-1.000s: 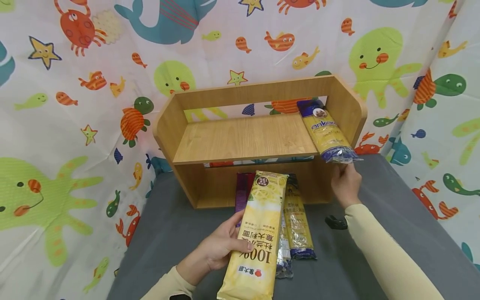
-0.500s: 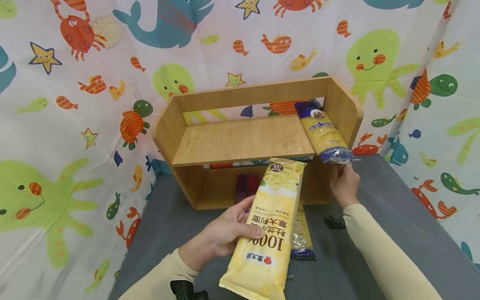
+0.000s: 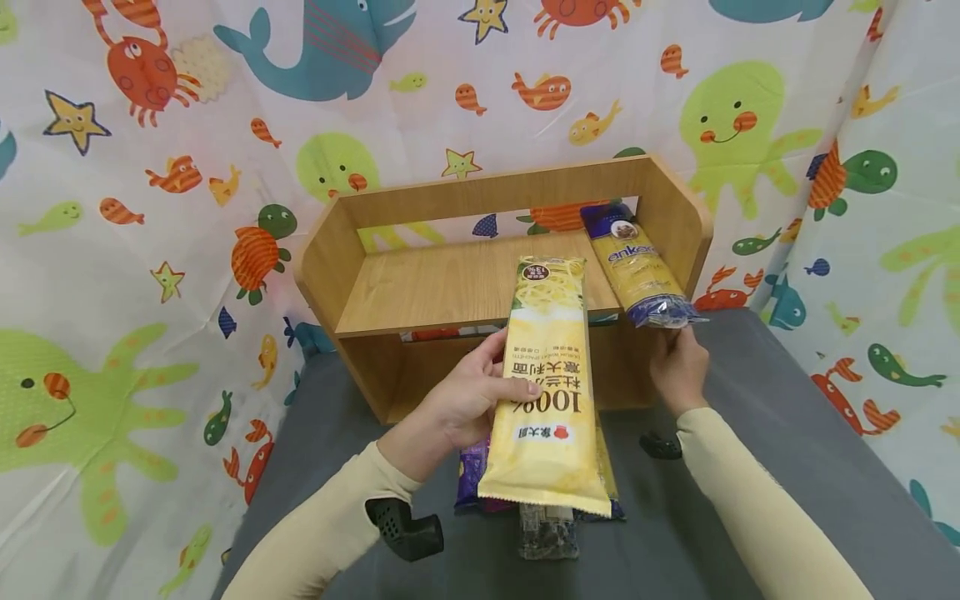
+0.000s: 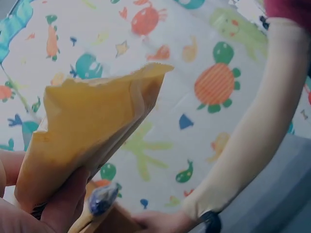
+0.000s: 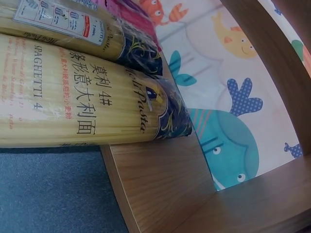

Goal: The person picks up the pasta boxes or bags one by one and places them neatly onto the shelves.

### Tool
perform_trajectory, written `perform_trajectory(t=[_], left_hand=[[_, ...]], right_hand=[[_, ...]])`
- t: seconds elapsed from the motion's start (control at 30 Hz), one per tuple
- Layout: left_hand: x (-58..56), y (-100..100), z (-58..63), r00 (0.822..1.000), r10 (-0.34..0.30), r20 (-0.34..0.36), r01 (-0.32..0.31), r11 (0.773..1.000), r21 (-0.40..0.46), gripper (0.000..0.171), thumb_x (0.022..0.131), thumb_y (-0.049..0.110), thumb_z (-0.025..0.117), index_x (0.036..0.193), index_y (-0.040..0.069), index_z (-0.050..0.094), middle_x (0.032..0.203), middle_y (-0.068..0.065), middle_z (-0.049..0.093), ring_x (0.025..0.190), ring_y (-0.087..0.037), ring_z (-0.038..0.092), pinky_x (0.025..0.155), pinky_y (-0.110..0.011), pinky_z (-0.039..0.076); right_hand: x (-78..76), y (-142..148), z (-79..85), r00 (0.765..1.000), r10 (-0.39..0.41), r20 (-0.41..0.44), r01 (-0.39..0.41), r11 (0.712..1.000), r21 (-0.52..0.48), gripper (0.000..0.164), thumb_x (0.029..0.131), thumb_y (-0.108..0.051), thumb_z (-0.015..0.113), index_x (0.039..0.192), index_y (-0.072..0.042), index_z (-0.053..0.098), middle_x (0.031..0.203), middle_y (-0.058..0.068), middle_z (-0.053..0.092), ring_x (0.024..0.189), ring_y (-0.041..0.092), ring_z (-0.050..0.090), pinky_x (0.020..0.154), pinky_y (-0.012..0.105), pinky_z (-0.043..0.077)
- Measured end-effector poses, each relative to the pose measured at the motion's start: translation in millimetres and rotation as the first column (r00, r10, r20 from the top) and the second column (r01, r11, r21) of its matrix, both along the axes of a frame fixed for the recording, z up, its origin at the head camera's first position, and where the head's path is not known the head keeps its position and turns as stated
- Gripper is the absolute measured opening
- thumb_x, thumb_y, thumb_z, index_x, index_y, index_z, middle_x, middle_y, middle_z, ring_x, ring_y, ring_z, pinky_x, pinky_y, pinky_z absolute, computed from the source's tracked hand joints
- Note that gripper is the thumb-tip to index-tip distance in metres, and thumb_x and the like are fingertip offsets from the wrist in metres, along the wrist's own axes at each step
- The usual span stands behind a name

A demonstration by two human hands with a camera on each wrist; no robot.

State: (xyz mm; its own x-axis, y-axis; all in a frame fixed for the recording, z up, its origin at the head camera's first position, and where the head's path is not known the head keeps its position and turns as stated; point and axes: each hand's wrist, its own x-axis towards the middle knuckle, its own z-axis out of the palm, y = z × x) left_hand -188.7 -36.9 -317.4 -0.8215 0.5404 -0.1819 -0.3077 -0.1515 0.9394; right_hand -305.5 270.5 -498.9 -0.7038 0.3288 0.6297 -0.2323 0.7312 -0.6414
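My left hand holds a yellow spaghetti pack by its left side, thumb across the front. The pack is tilted up before the wooden shelf, its far end overlapping the upper board. In the left wrist view the end of this pack rises above the fingers. A second spaghetti pack, yellow and blue, lies on the upper board against the right side panel. Just below its crinkled front end is my right hand, with fingertips hidden; whether it grips the pack or the shelf edge cannot be told.
The two-level shelf stands on a grey surface against a patterned curtain. On the lower level lie several packs, including a spaghetti pack and a purple pack. A clear-wrapped pack end juts forward.
My left hand has raised the yellow spaghetti pack and moved it forward, toward the upper board. The right hand stays below the pack at the right side panel. The view has shifted slightly.
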Motion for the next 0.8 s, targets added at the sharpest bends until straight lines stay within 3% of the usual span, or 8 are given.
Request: perform_trajectory(t=[0.2, 0.3, 0.5, 0.63, 0.8], left_hand=[[-38.7, 25.6, 3.1, 0.989, 0.148, 0.032, -0.145, 0.987, -0.064, 0.076, 0.092, -0.015, 0.058, 0.153, 0.023, 0.034, 0.140, -0.027, 0.059, 0.102, -0.024, 0.073, 0.089, -0.041, 0.061], [-60.0, 36.3, 3.0, 0.981, 0.191, 0.042, -0.189, 0.980, -0.056, 0.076, 0.092, -0.015, 0.057, 0.153, 0.023, 0.034, 0.141, -0.025, 0.059, 0.113, -0.031, 0.070, 0.098, -0.046, 0.058], [-99.2, 57.0, -2.0, 0.964, 0.249, 0.095, -0.250, 0.968, -0.004, 0.073, 0.092, -0.019, 0.055, 0.152, 0.017, 0.034, 0.148, -0.026, 0.053, 0.136, -0.043, 0.053, 0.113, -0.055, 0.044], [-116.7, 62.7, -7.2, 0.951, 0.284, 0.120, -0.283, 0.959, -0.018, 0.072, 0.091, -0.019, 0.056, 0.151, 0.016, 0.036, 0.147, -0.025, 0.055, 0.135, -0.042, 0.055, 0.112, -0.055, 0.045], [-132.3, 70.8, -8.7, 0.960, 0.265, 0.094, -0.260, 0.964, -0.057, 0.074, 0.091, -0.018, 0.059, 0.152, 0.016, 0.037, 0.145, -0.025, 0.057, 0.133, -0.041, 0.057, 0.111, -0.053, 0.047]], right_hand=[[-2.2, 0.1, -4.2, 0.997, -0.011, -0.080, 0.012, 1.000, 0.014, 0.016, 0.098, -0.006, 0.057, 0.098, 0.010, 0.055, 0.077, 0.035, 0.061, 0.068, 0.056, 0.057, 0.061, 0.065, 0.039], [-3.5, -1.1, -3.9, 0.993, -0.017, -0.115, 0.019, 1.000, 0.013, 0.015, 0.096, -0.005, 0.058, 0.093, 0.009, 0.053, 0.072, 0.034, 0.058, 0.063, 0.055, 0.054, 0.058, 0.065, 0.037], [-1.8, 0.8, -3.4, 0.995, -0.013, -0.100, 0.014, 1.000, 0.014, 0.015, 0.098, -0.006, 0.058, 0.093, 0.007, 0.053, 0.069, 0.030, 0.057, 0.060, 0.050, 0.053, 0.056, 0.062, 0.038], [-2.4, -1.9, -4.0, 0.995, 0.001, -0.104, 0.002, 1.000, 0.023, 0.014, 0.098, -0.005, 0.058, 0.093, 0.007, 0.053, 0.067, 0.028, 0.056, 0.057, 0.046, 0.051, 0.053, 0.057, 0.037], [-5.3, 0.1, -4.6, 0.991, 0.003, -0.133, 0.001, 1.000, 0.031, 0.014, 0.098, -0.003, 0.055, 0.090, 0.006, 0.049, 0.060, 0.018, 0.045, 0.053, 0.034, 0.039, 0.051, 0.046, 0.029]])
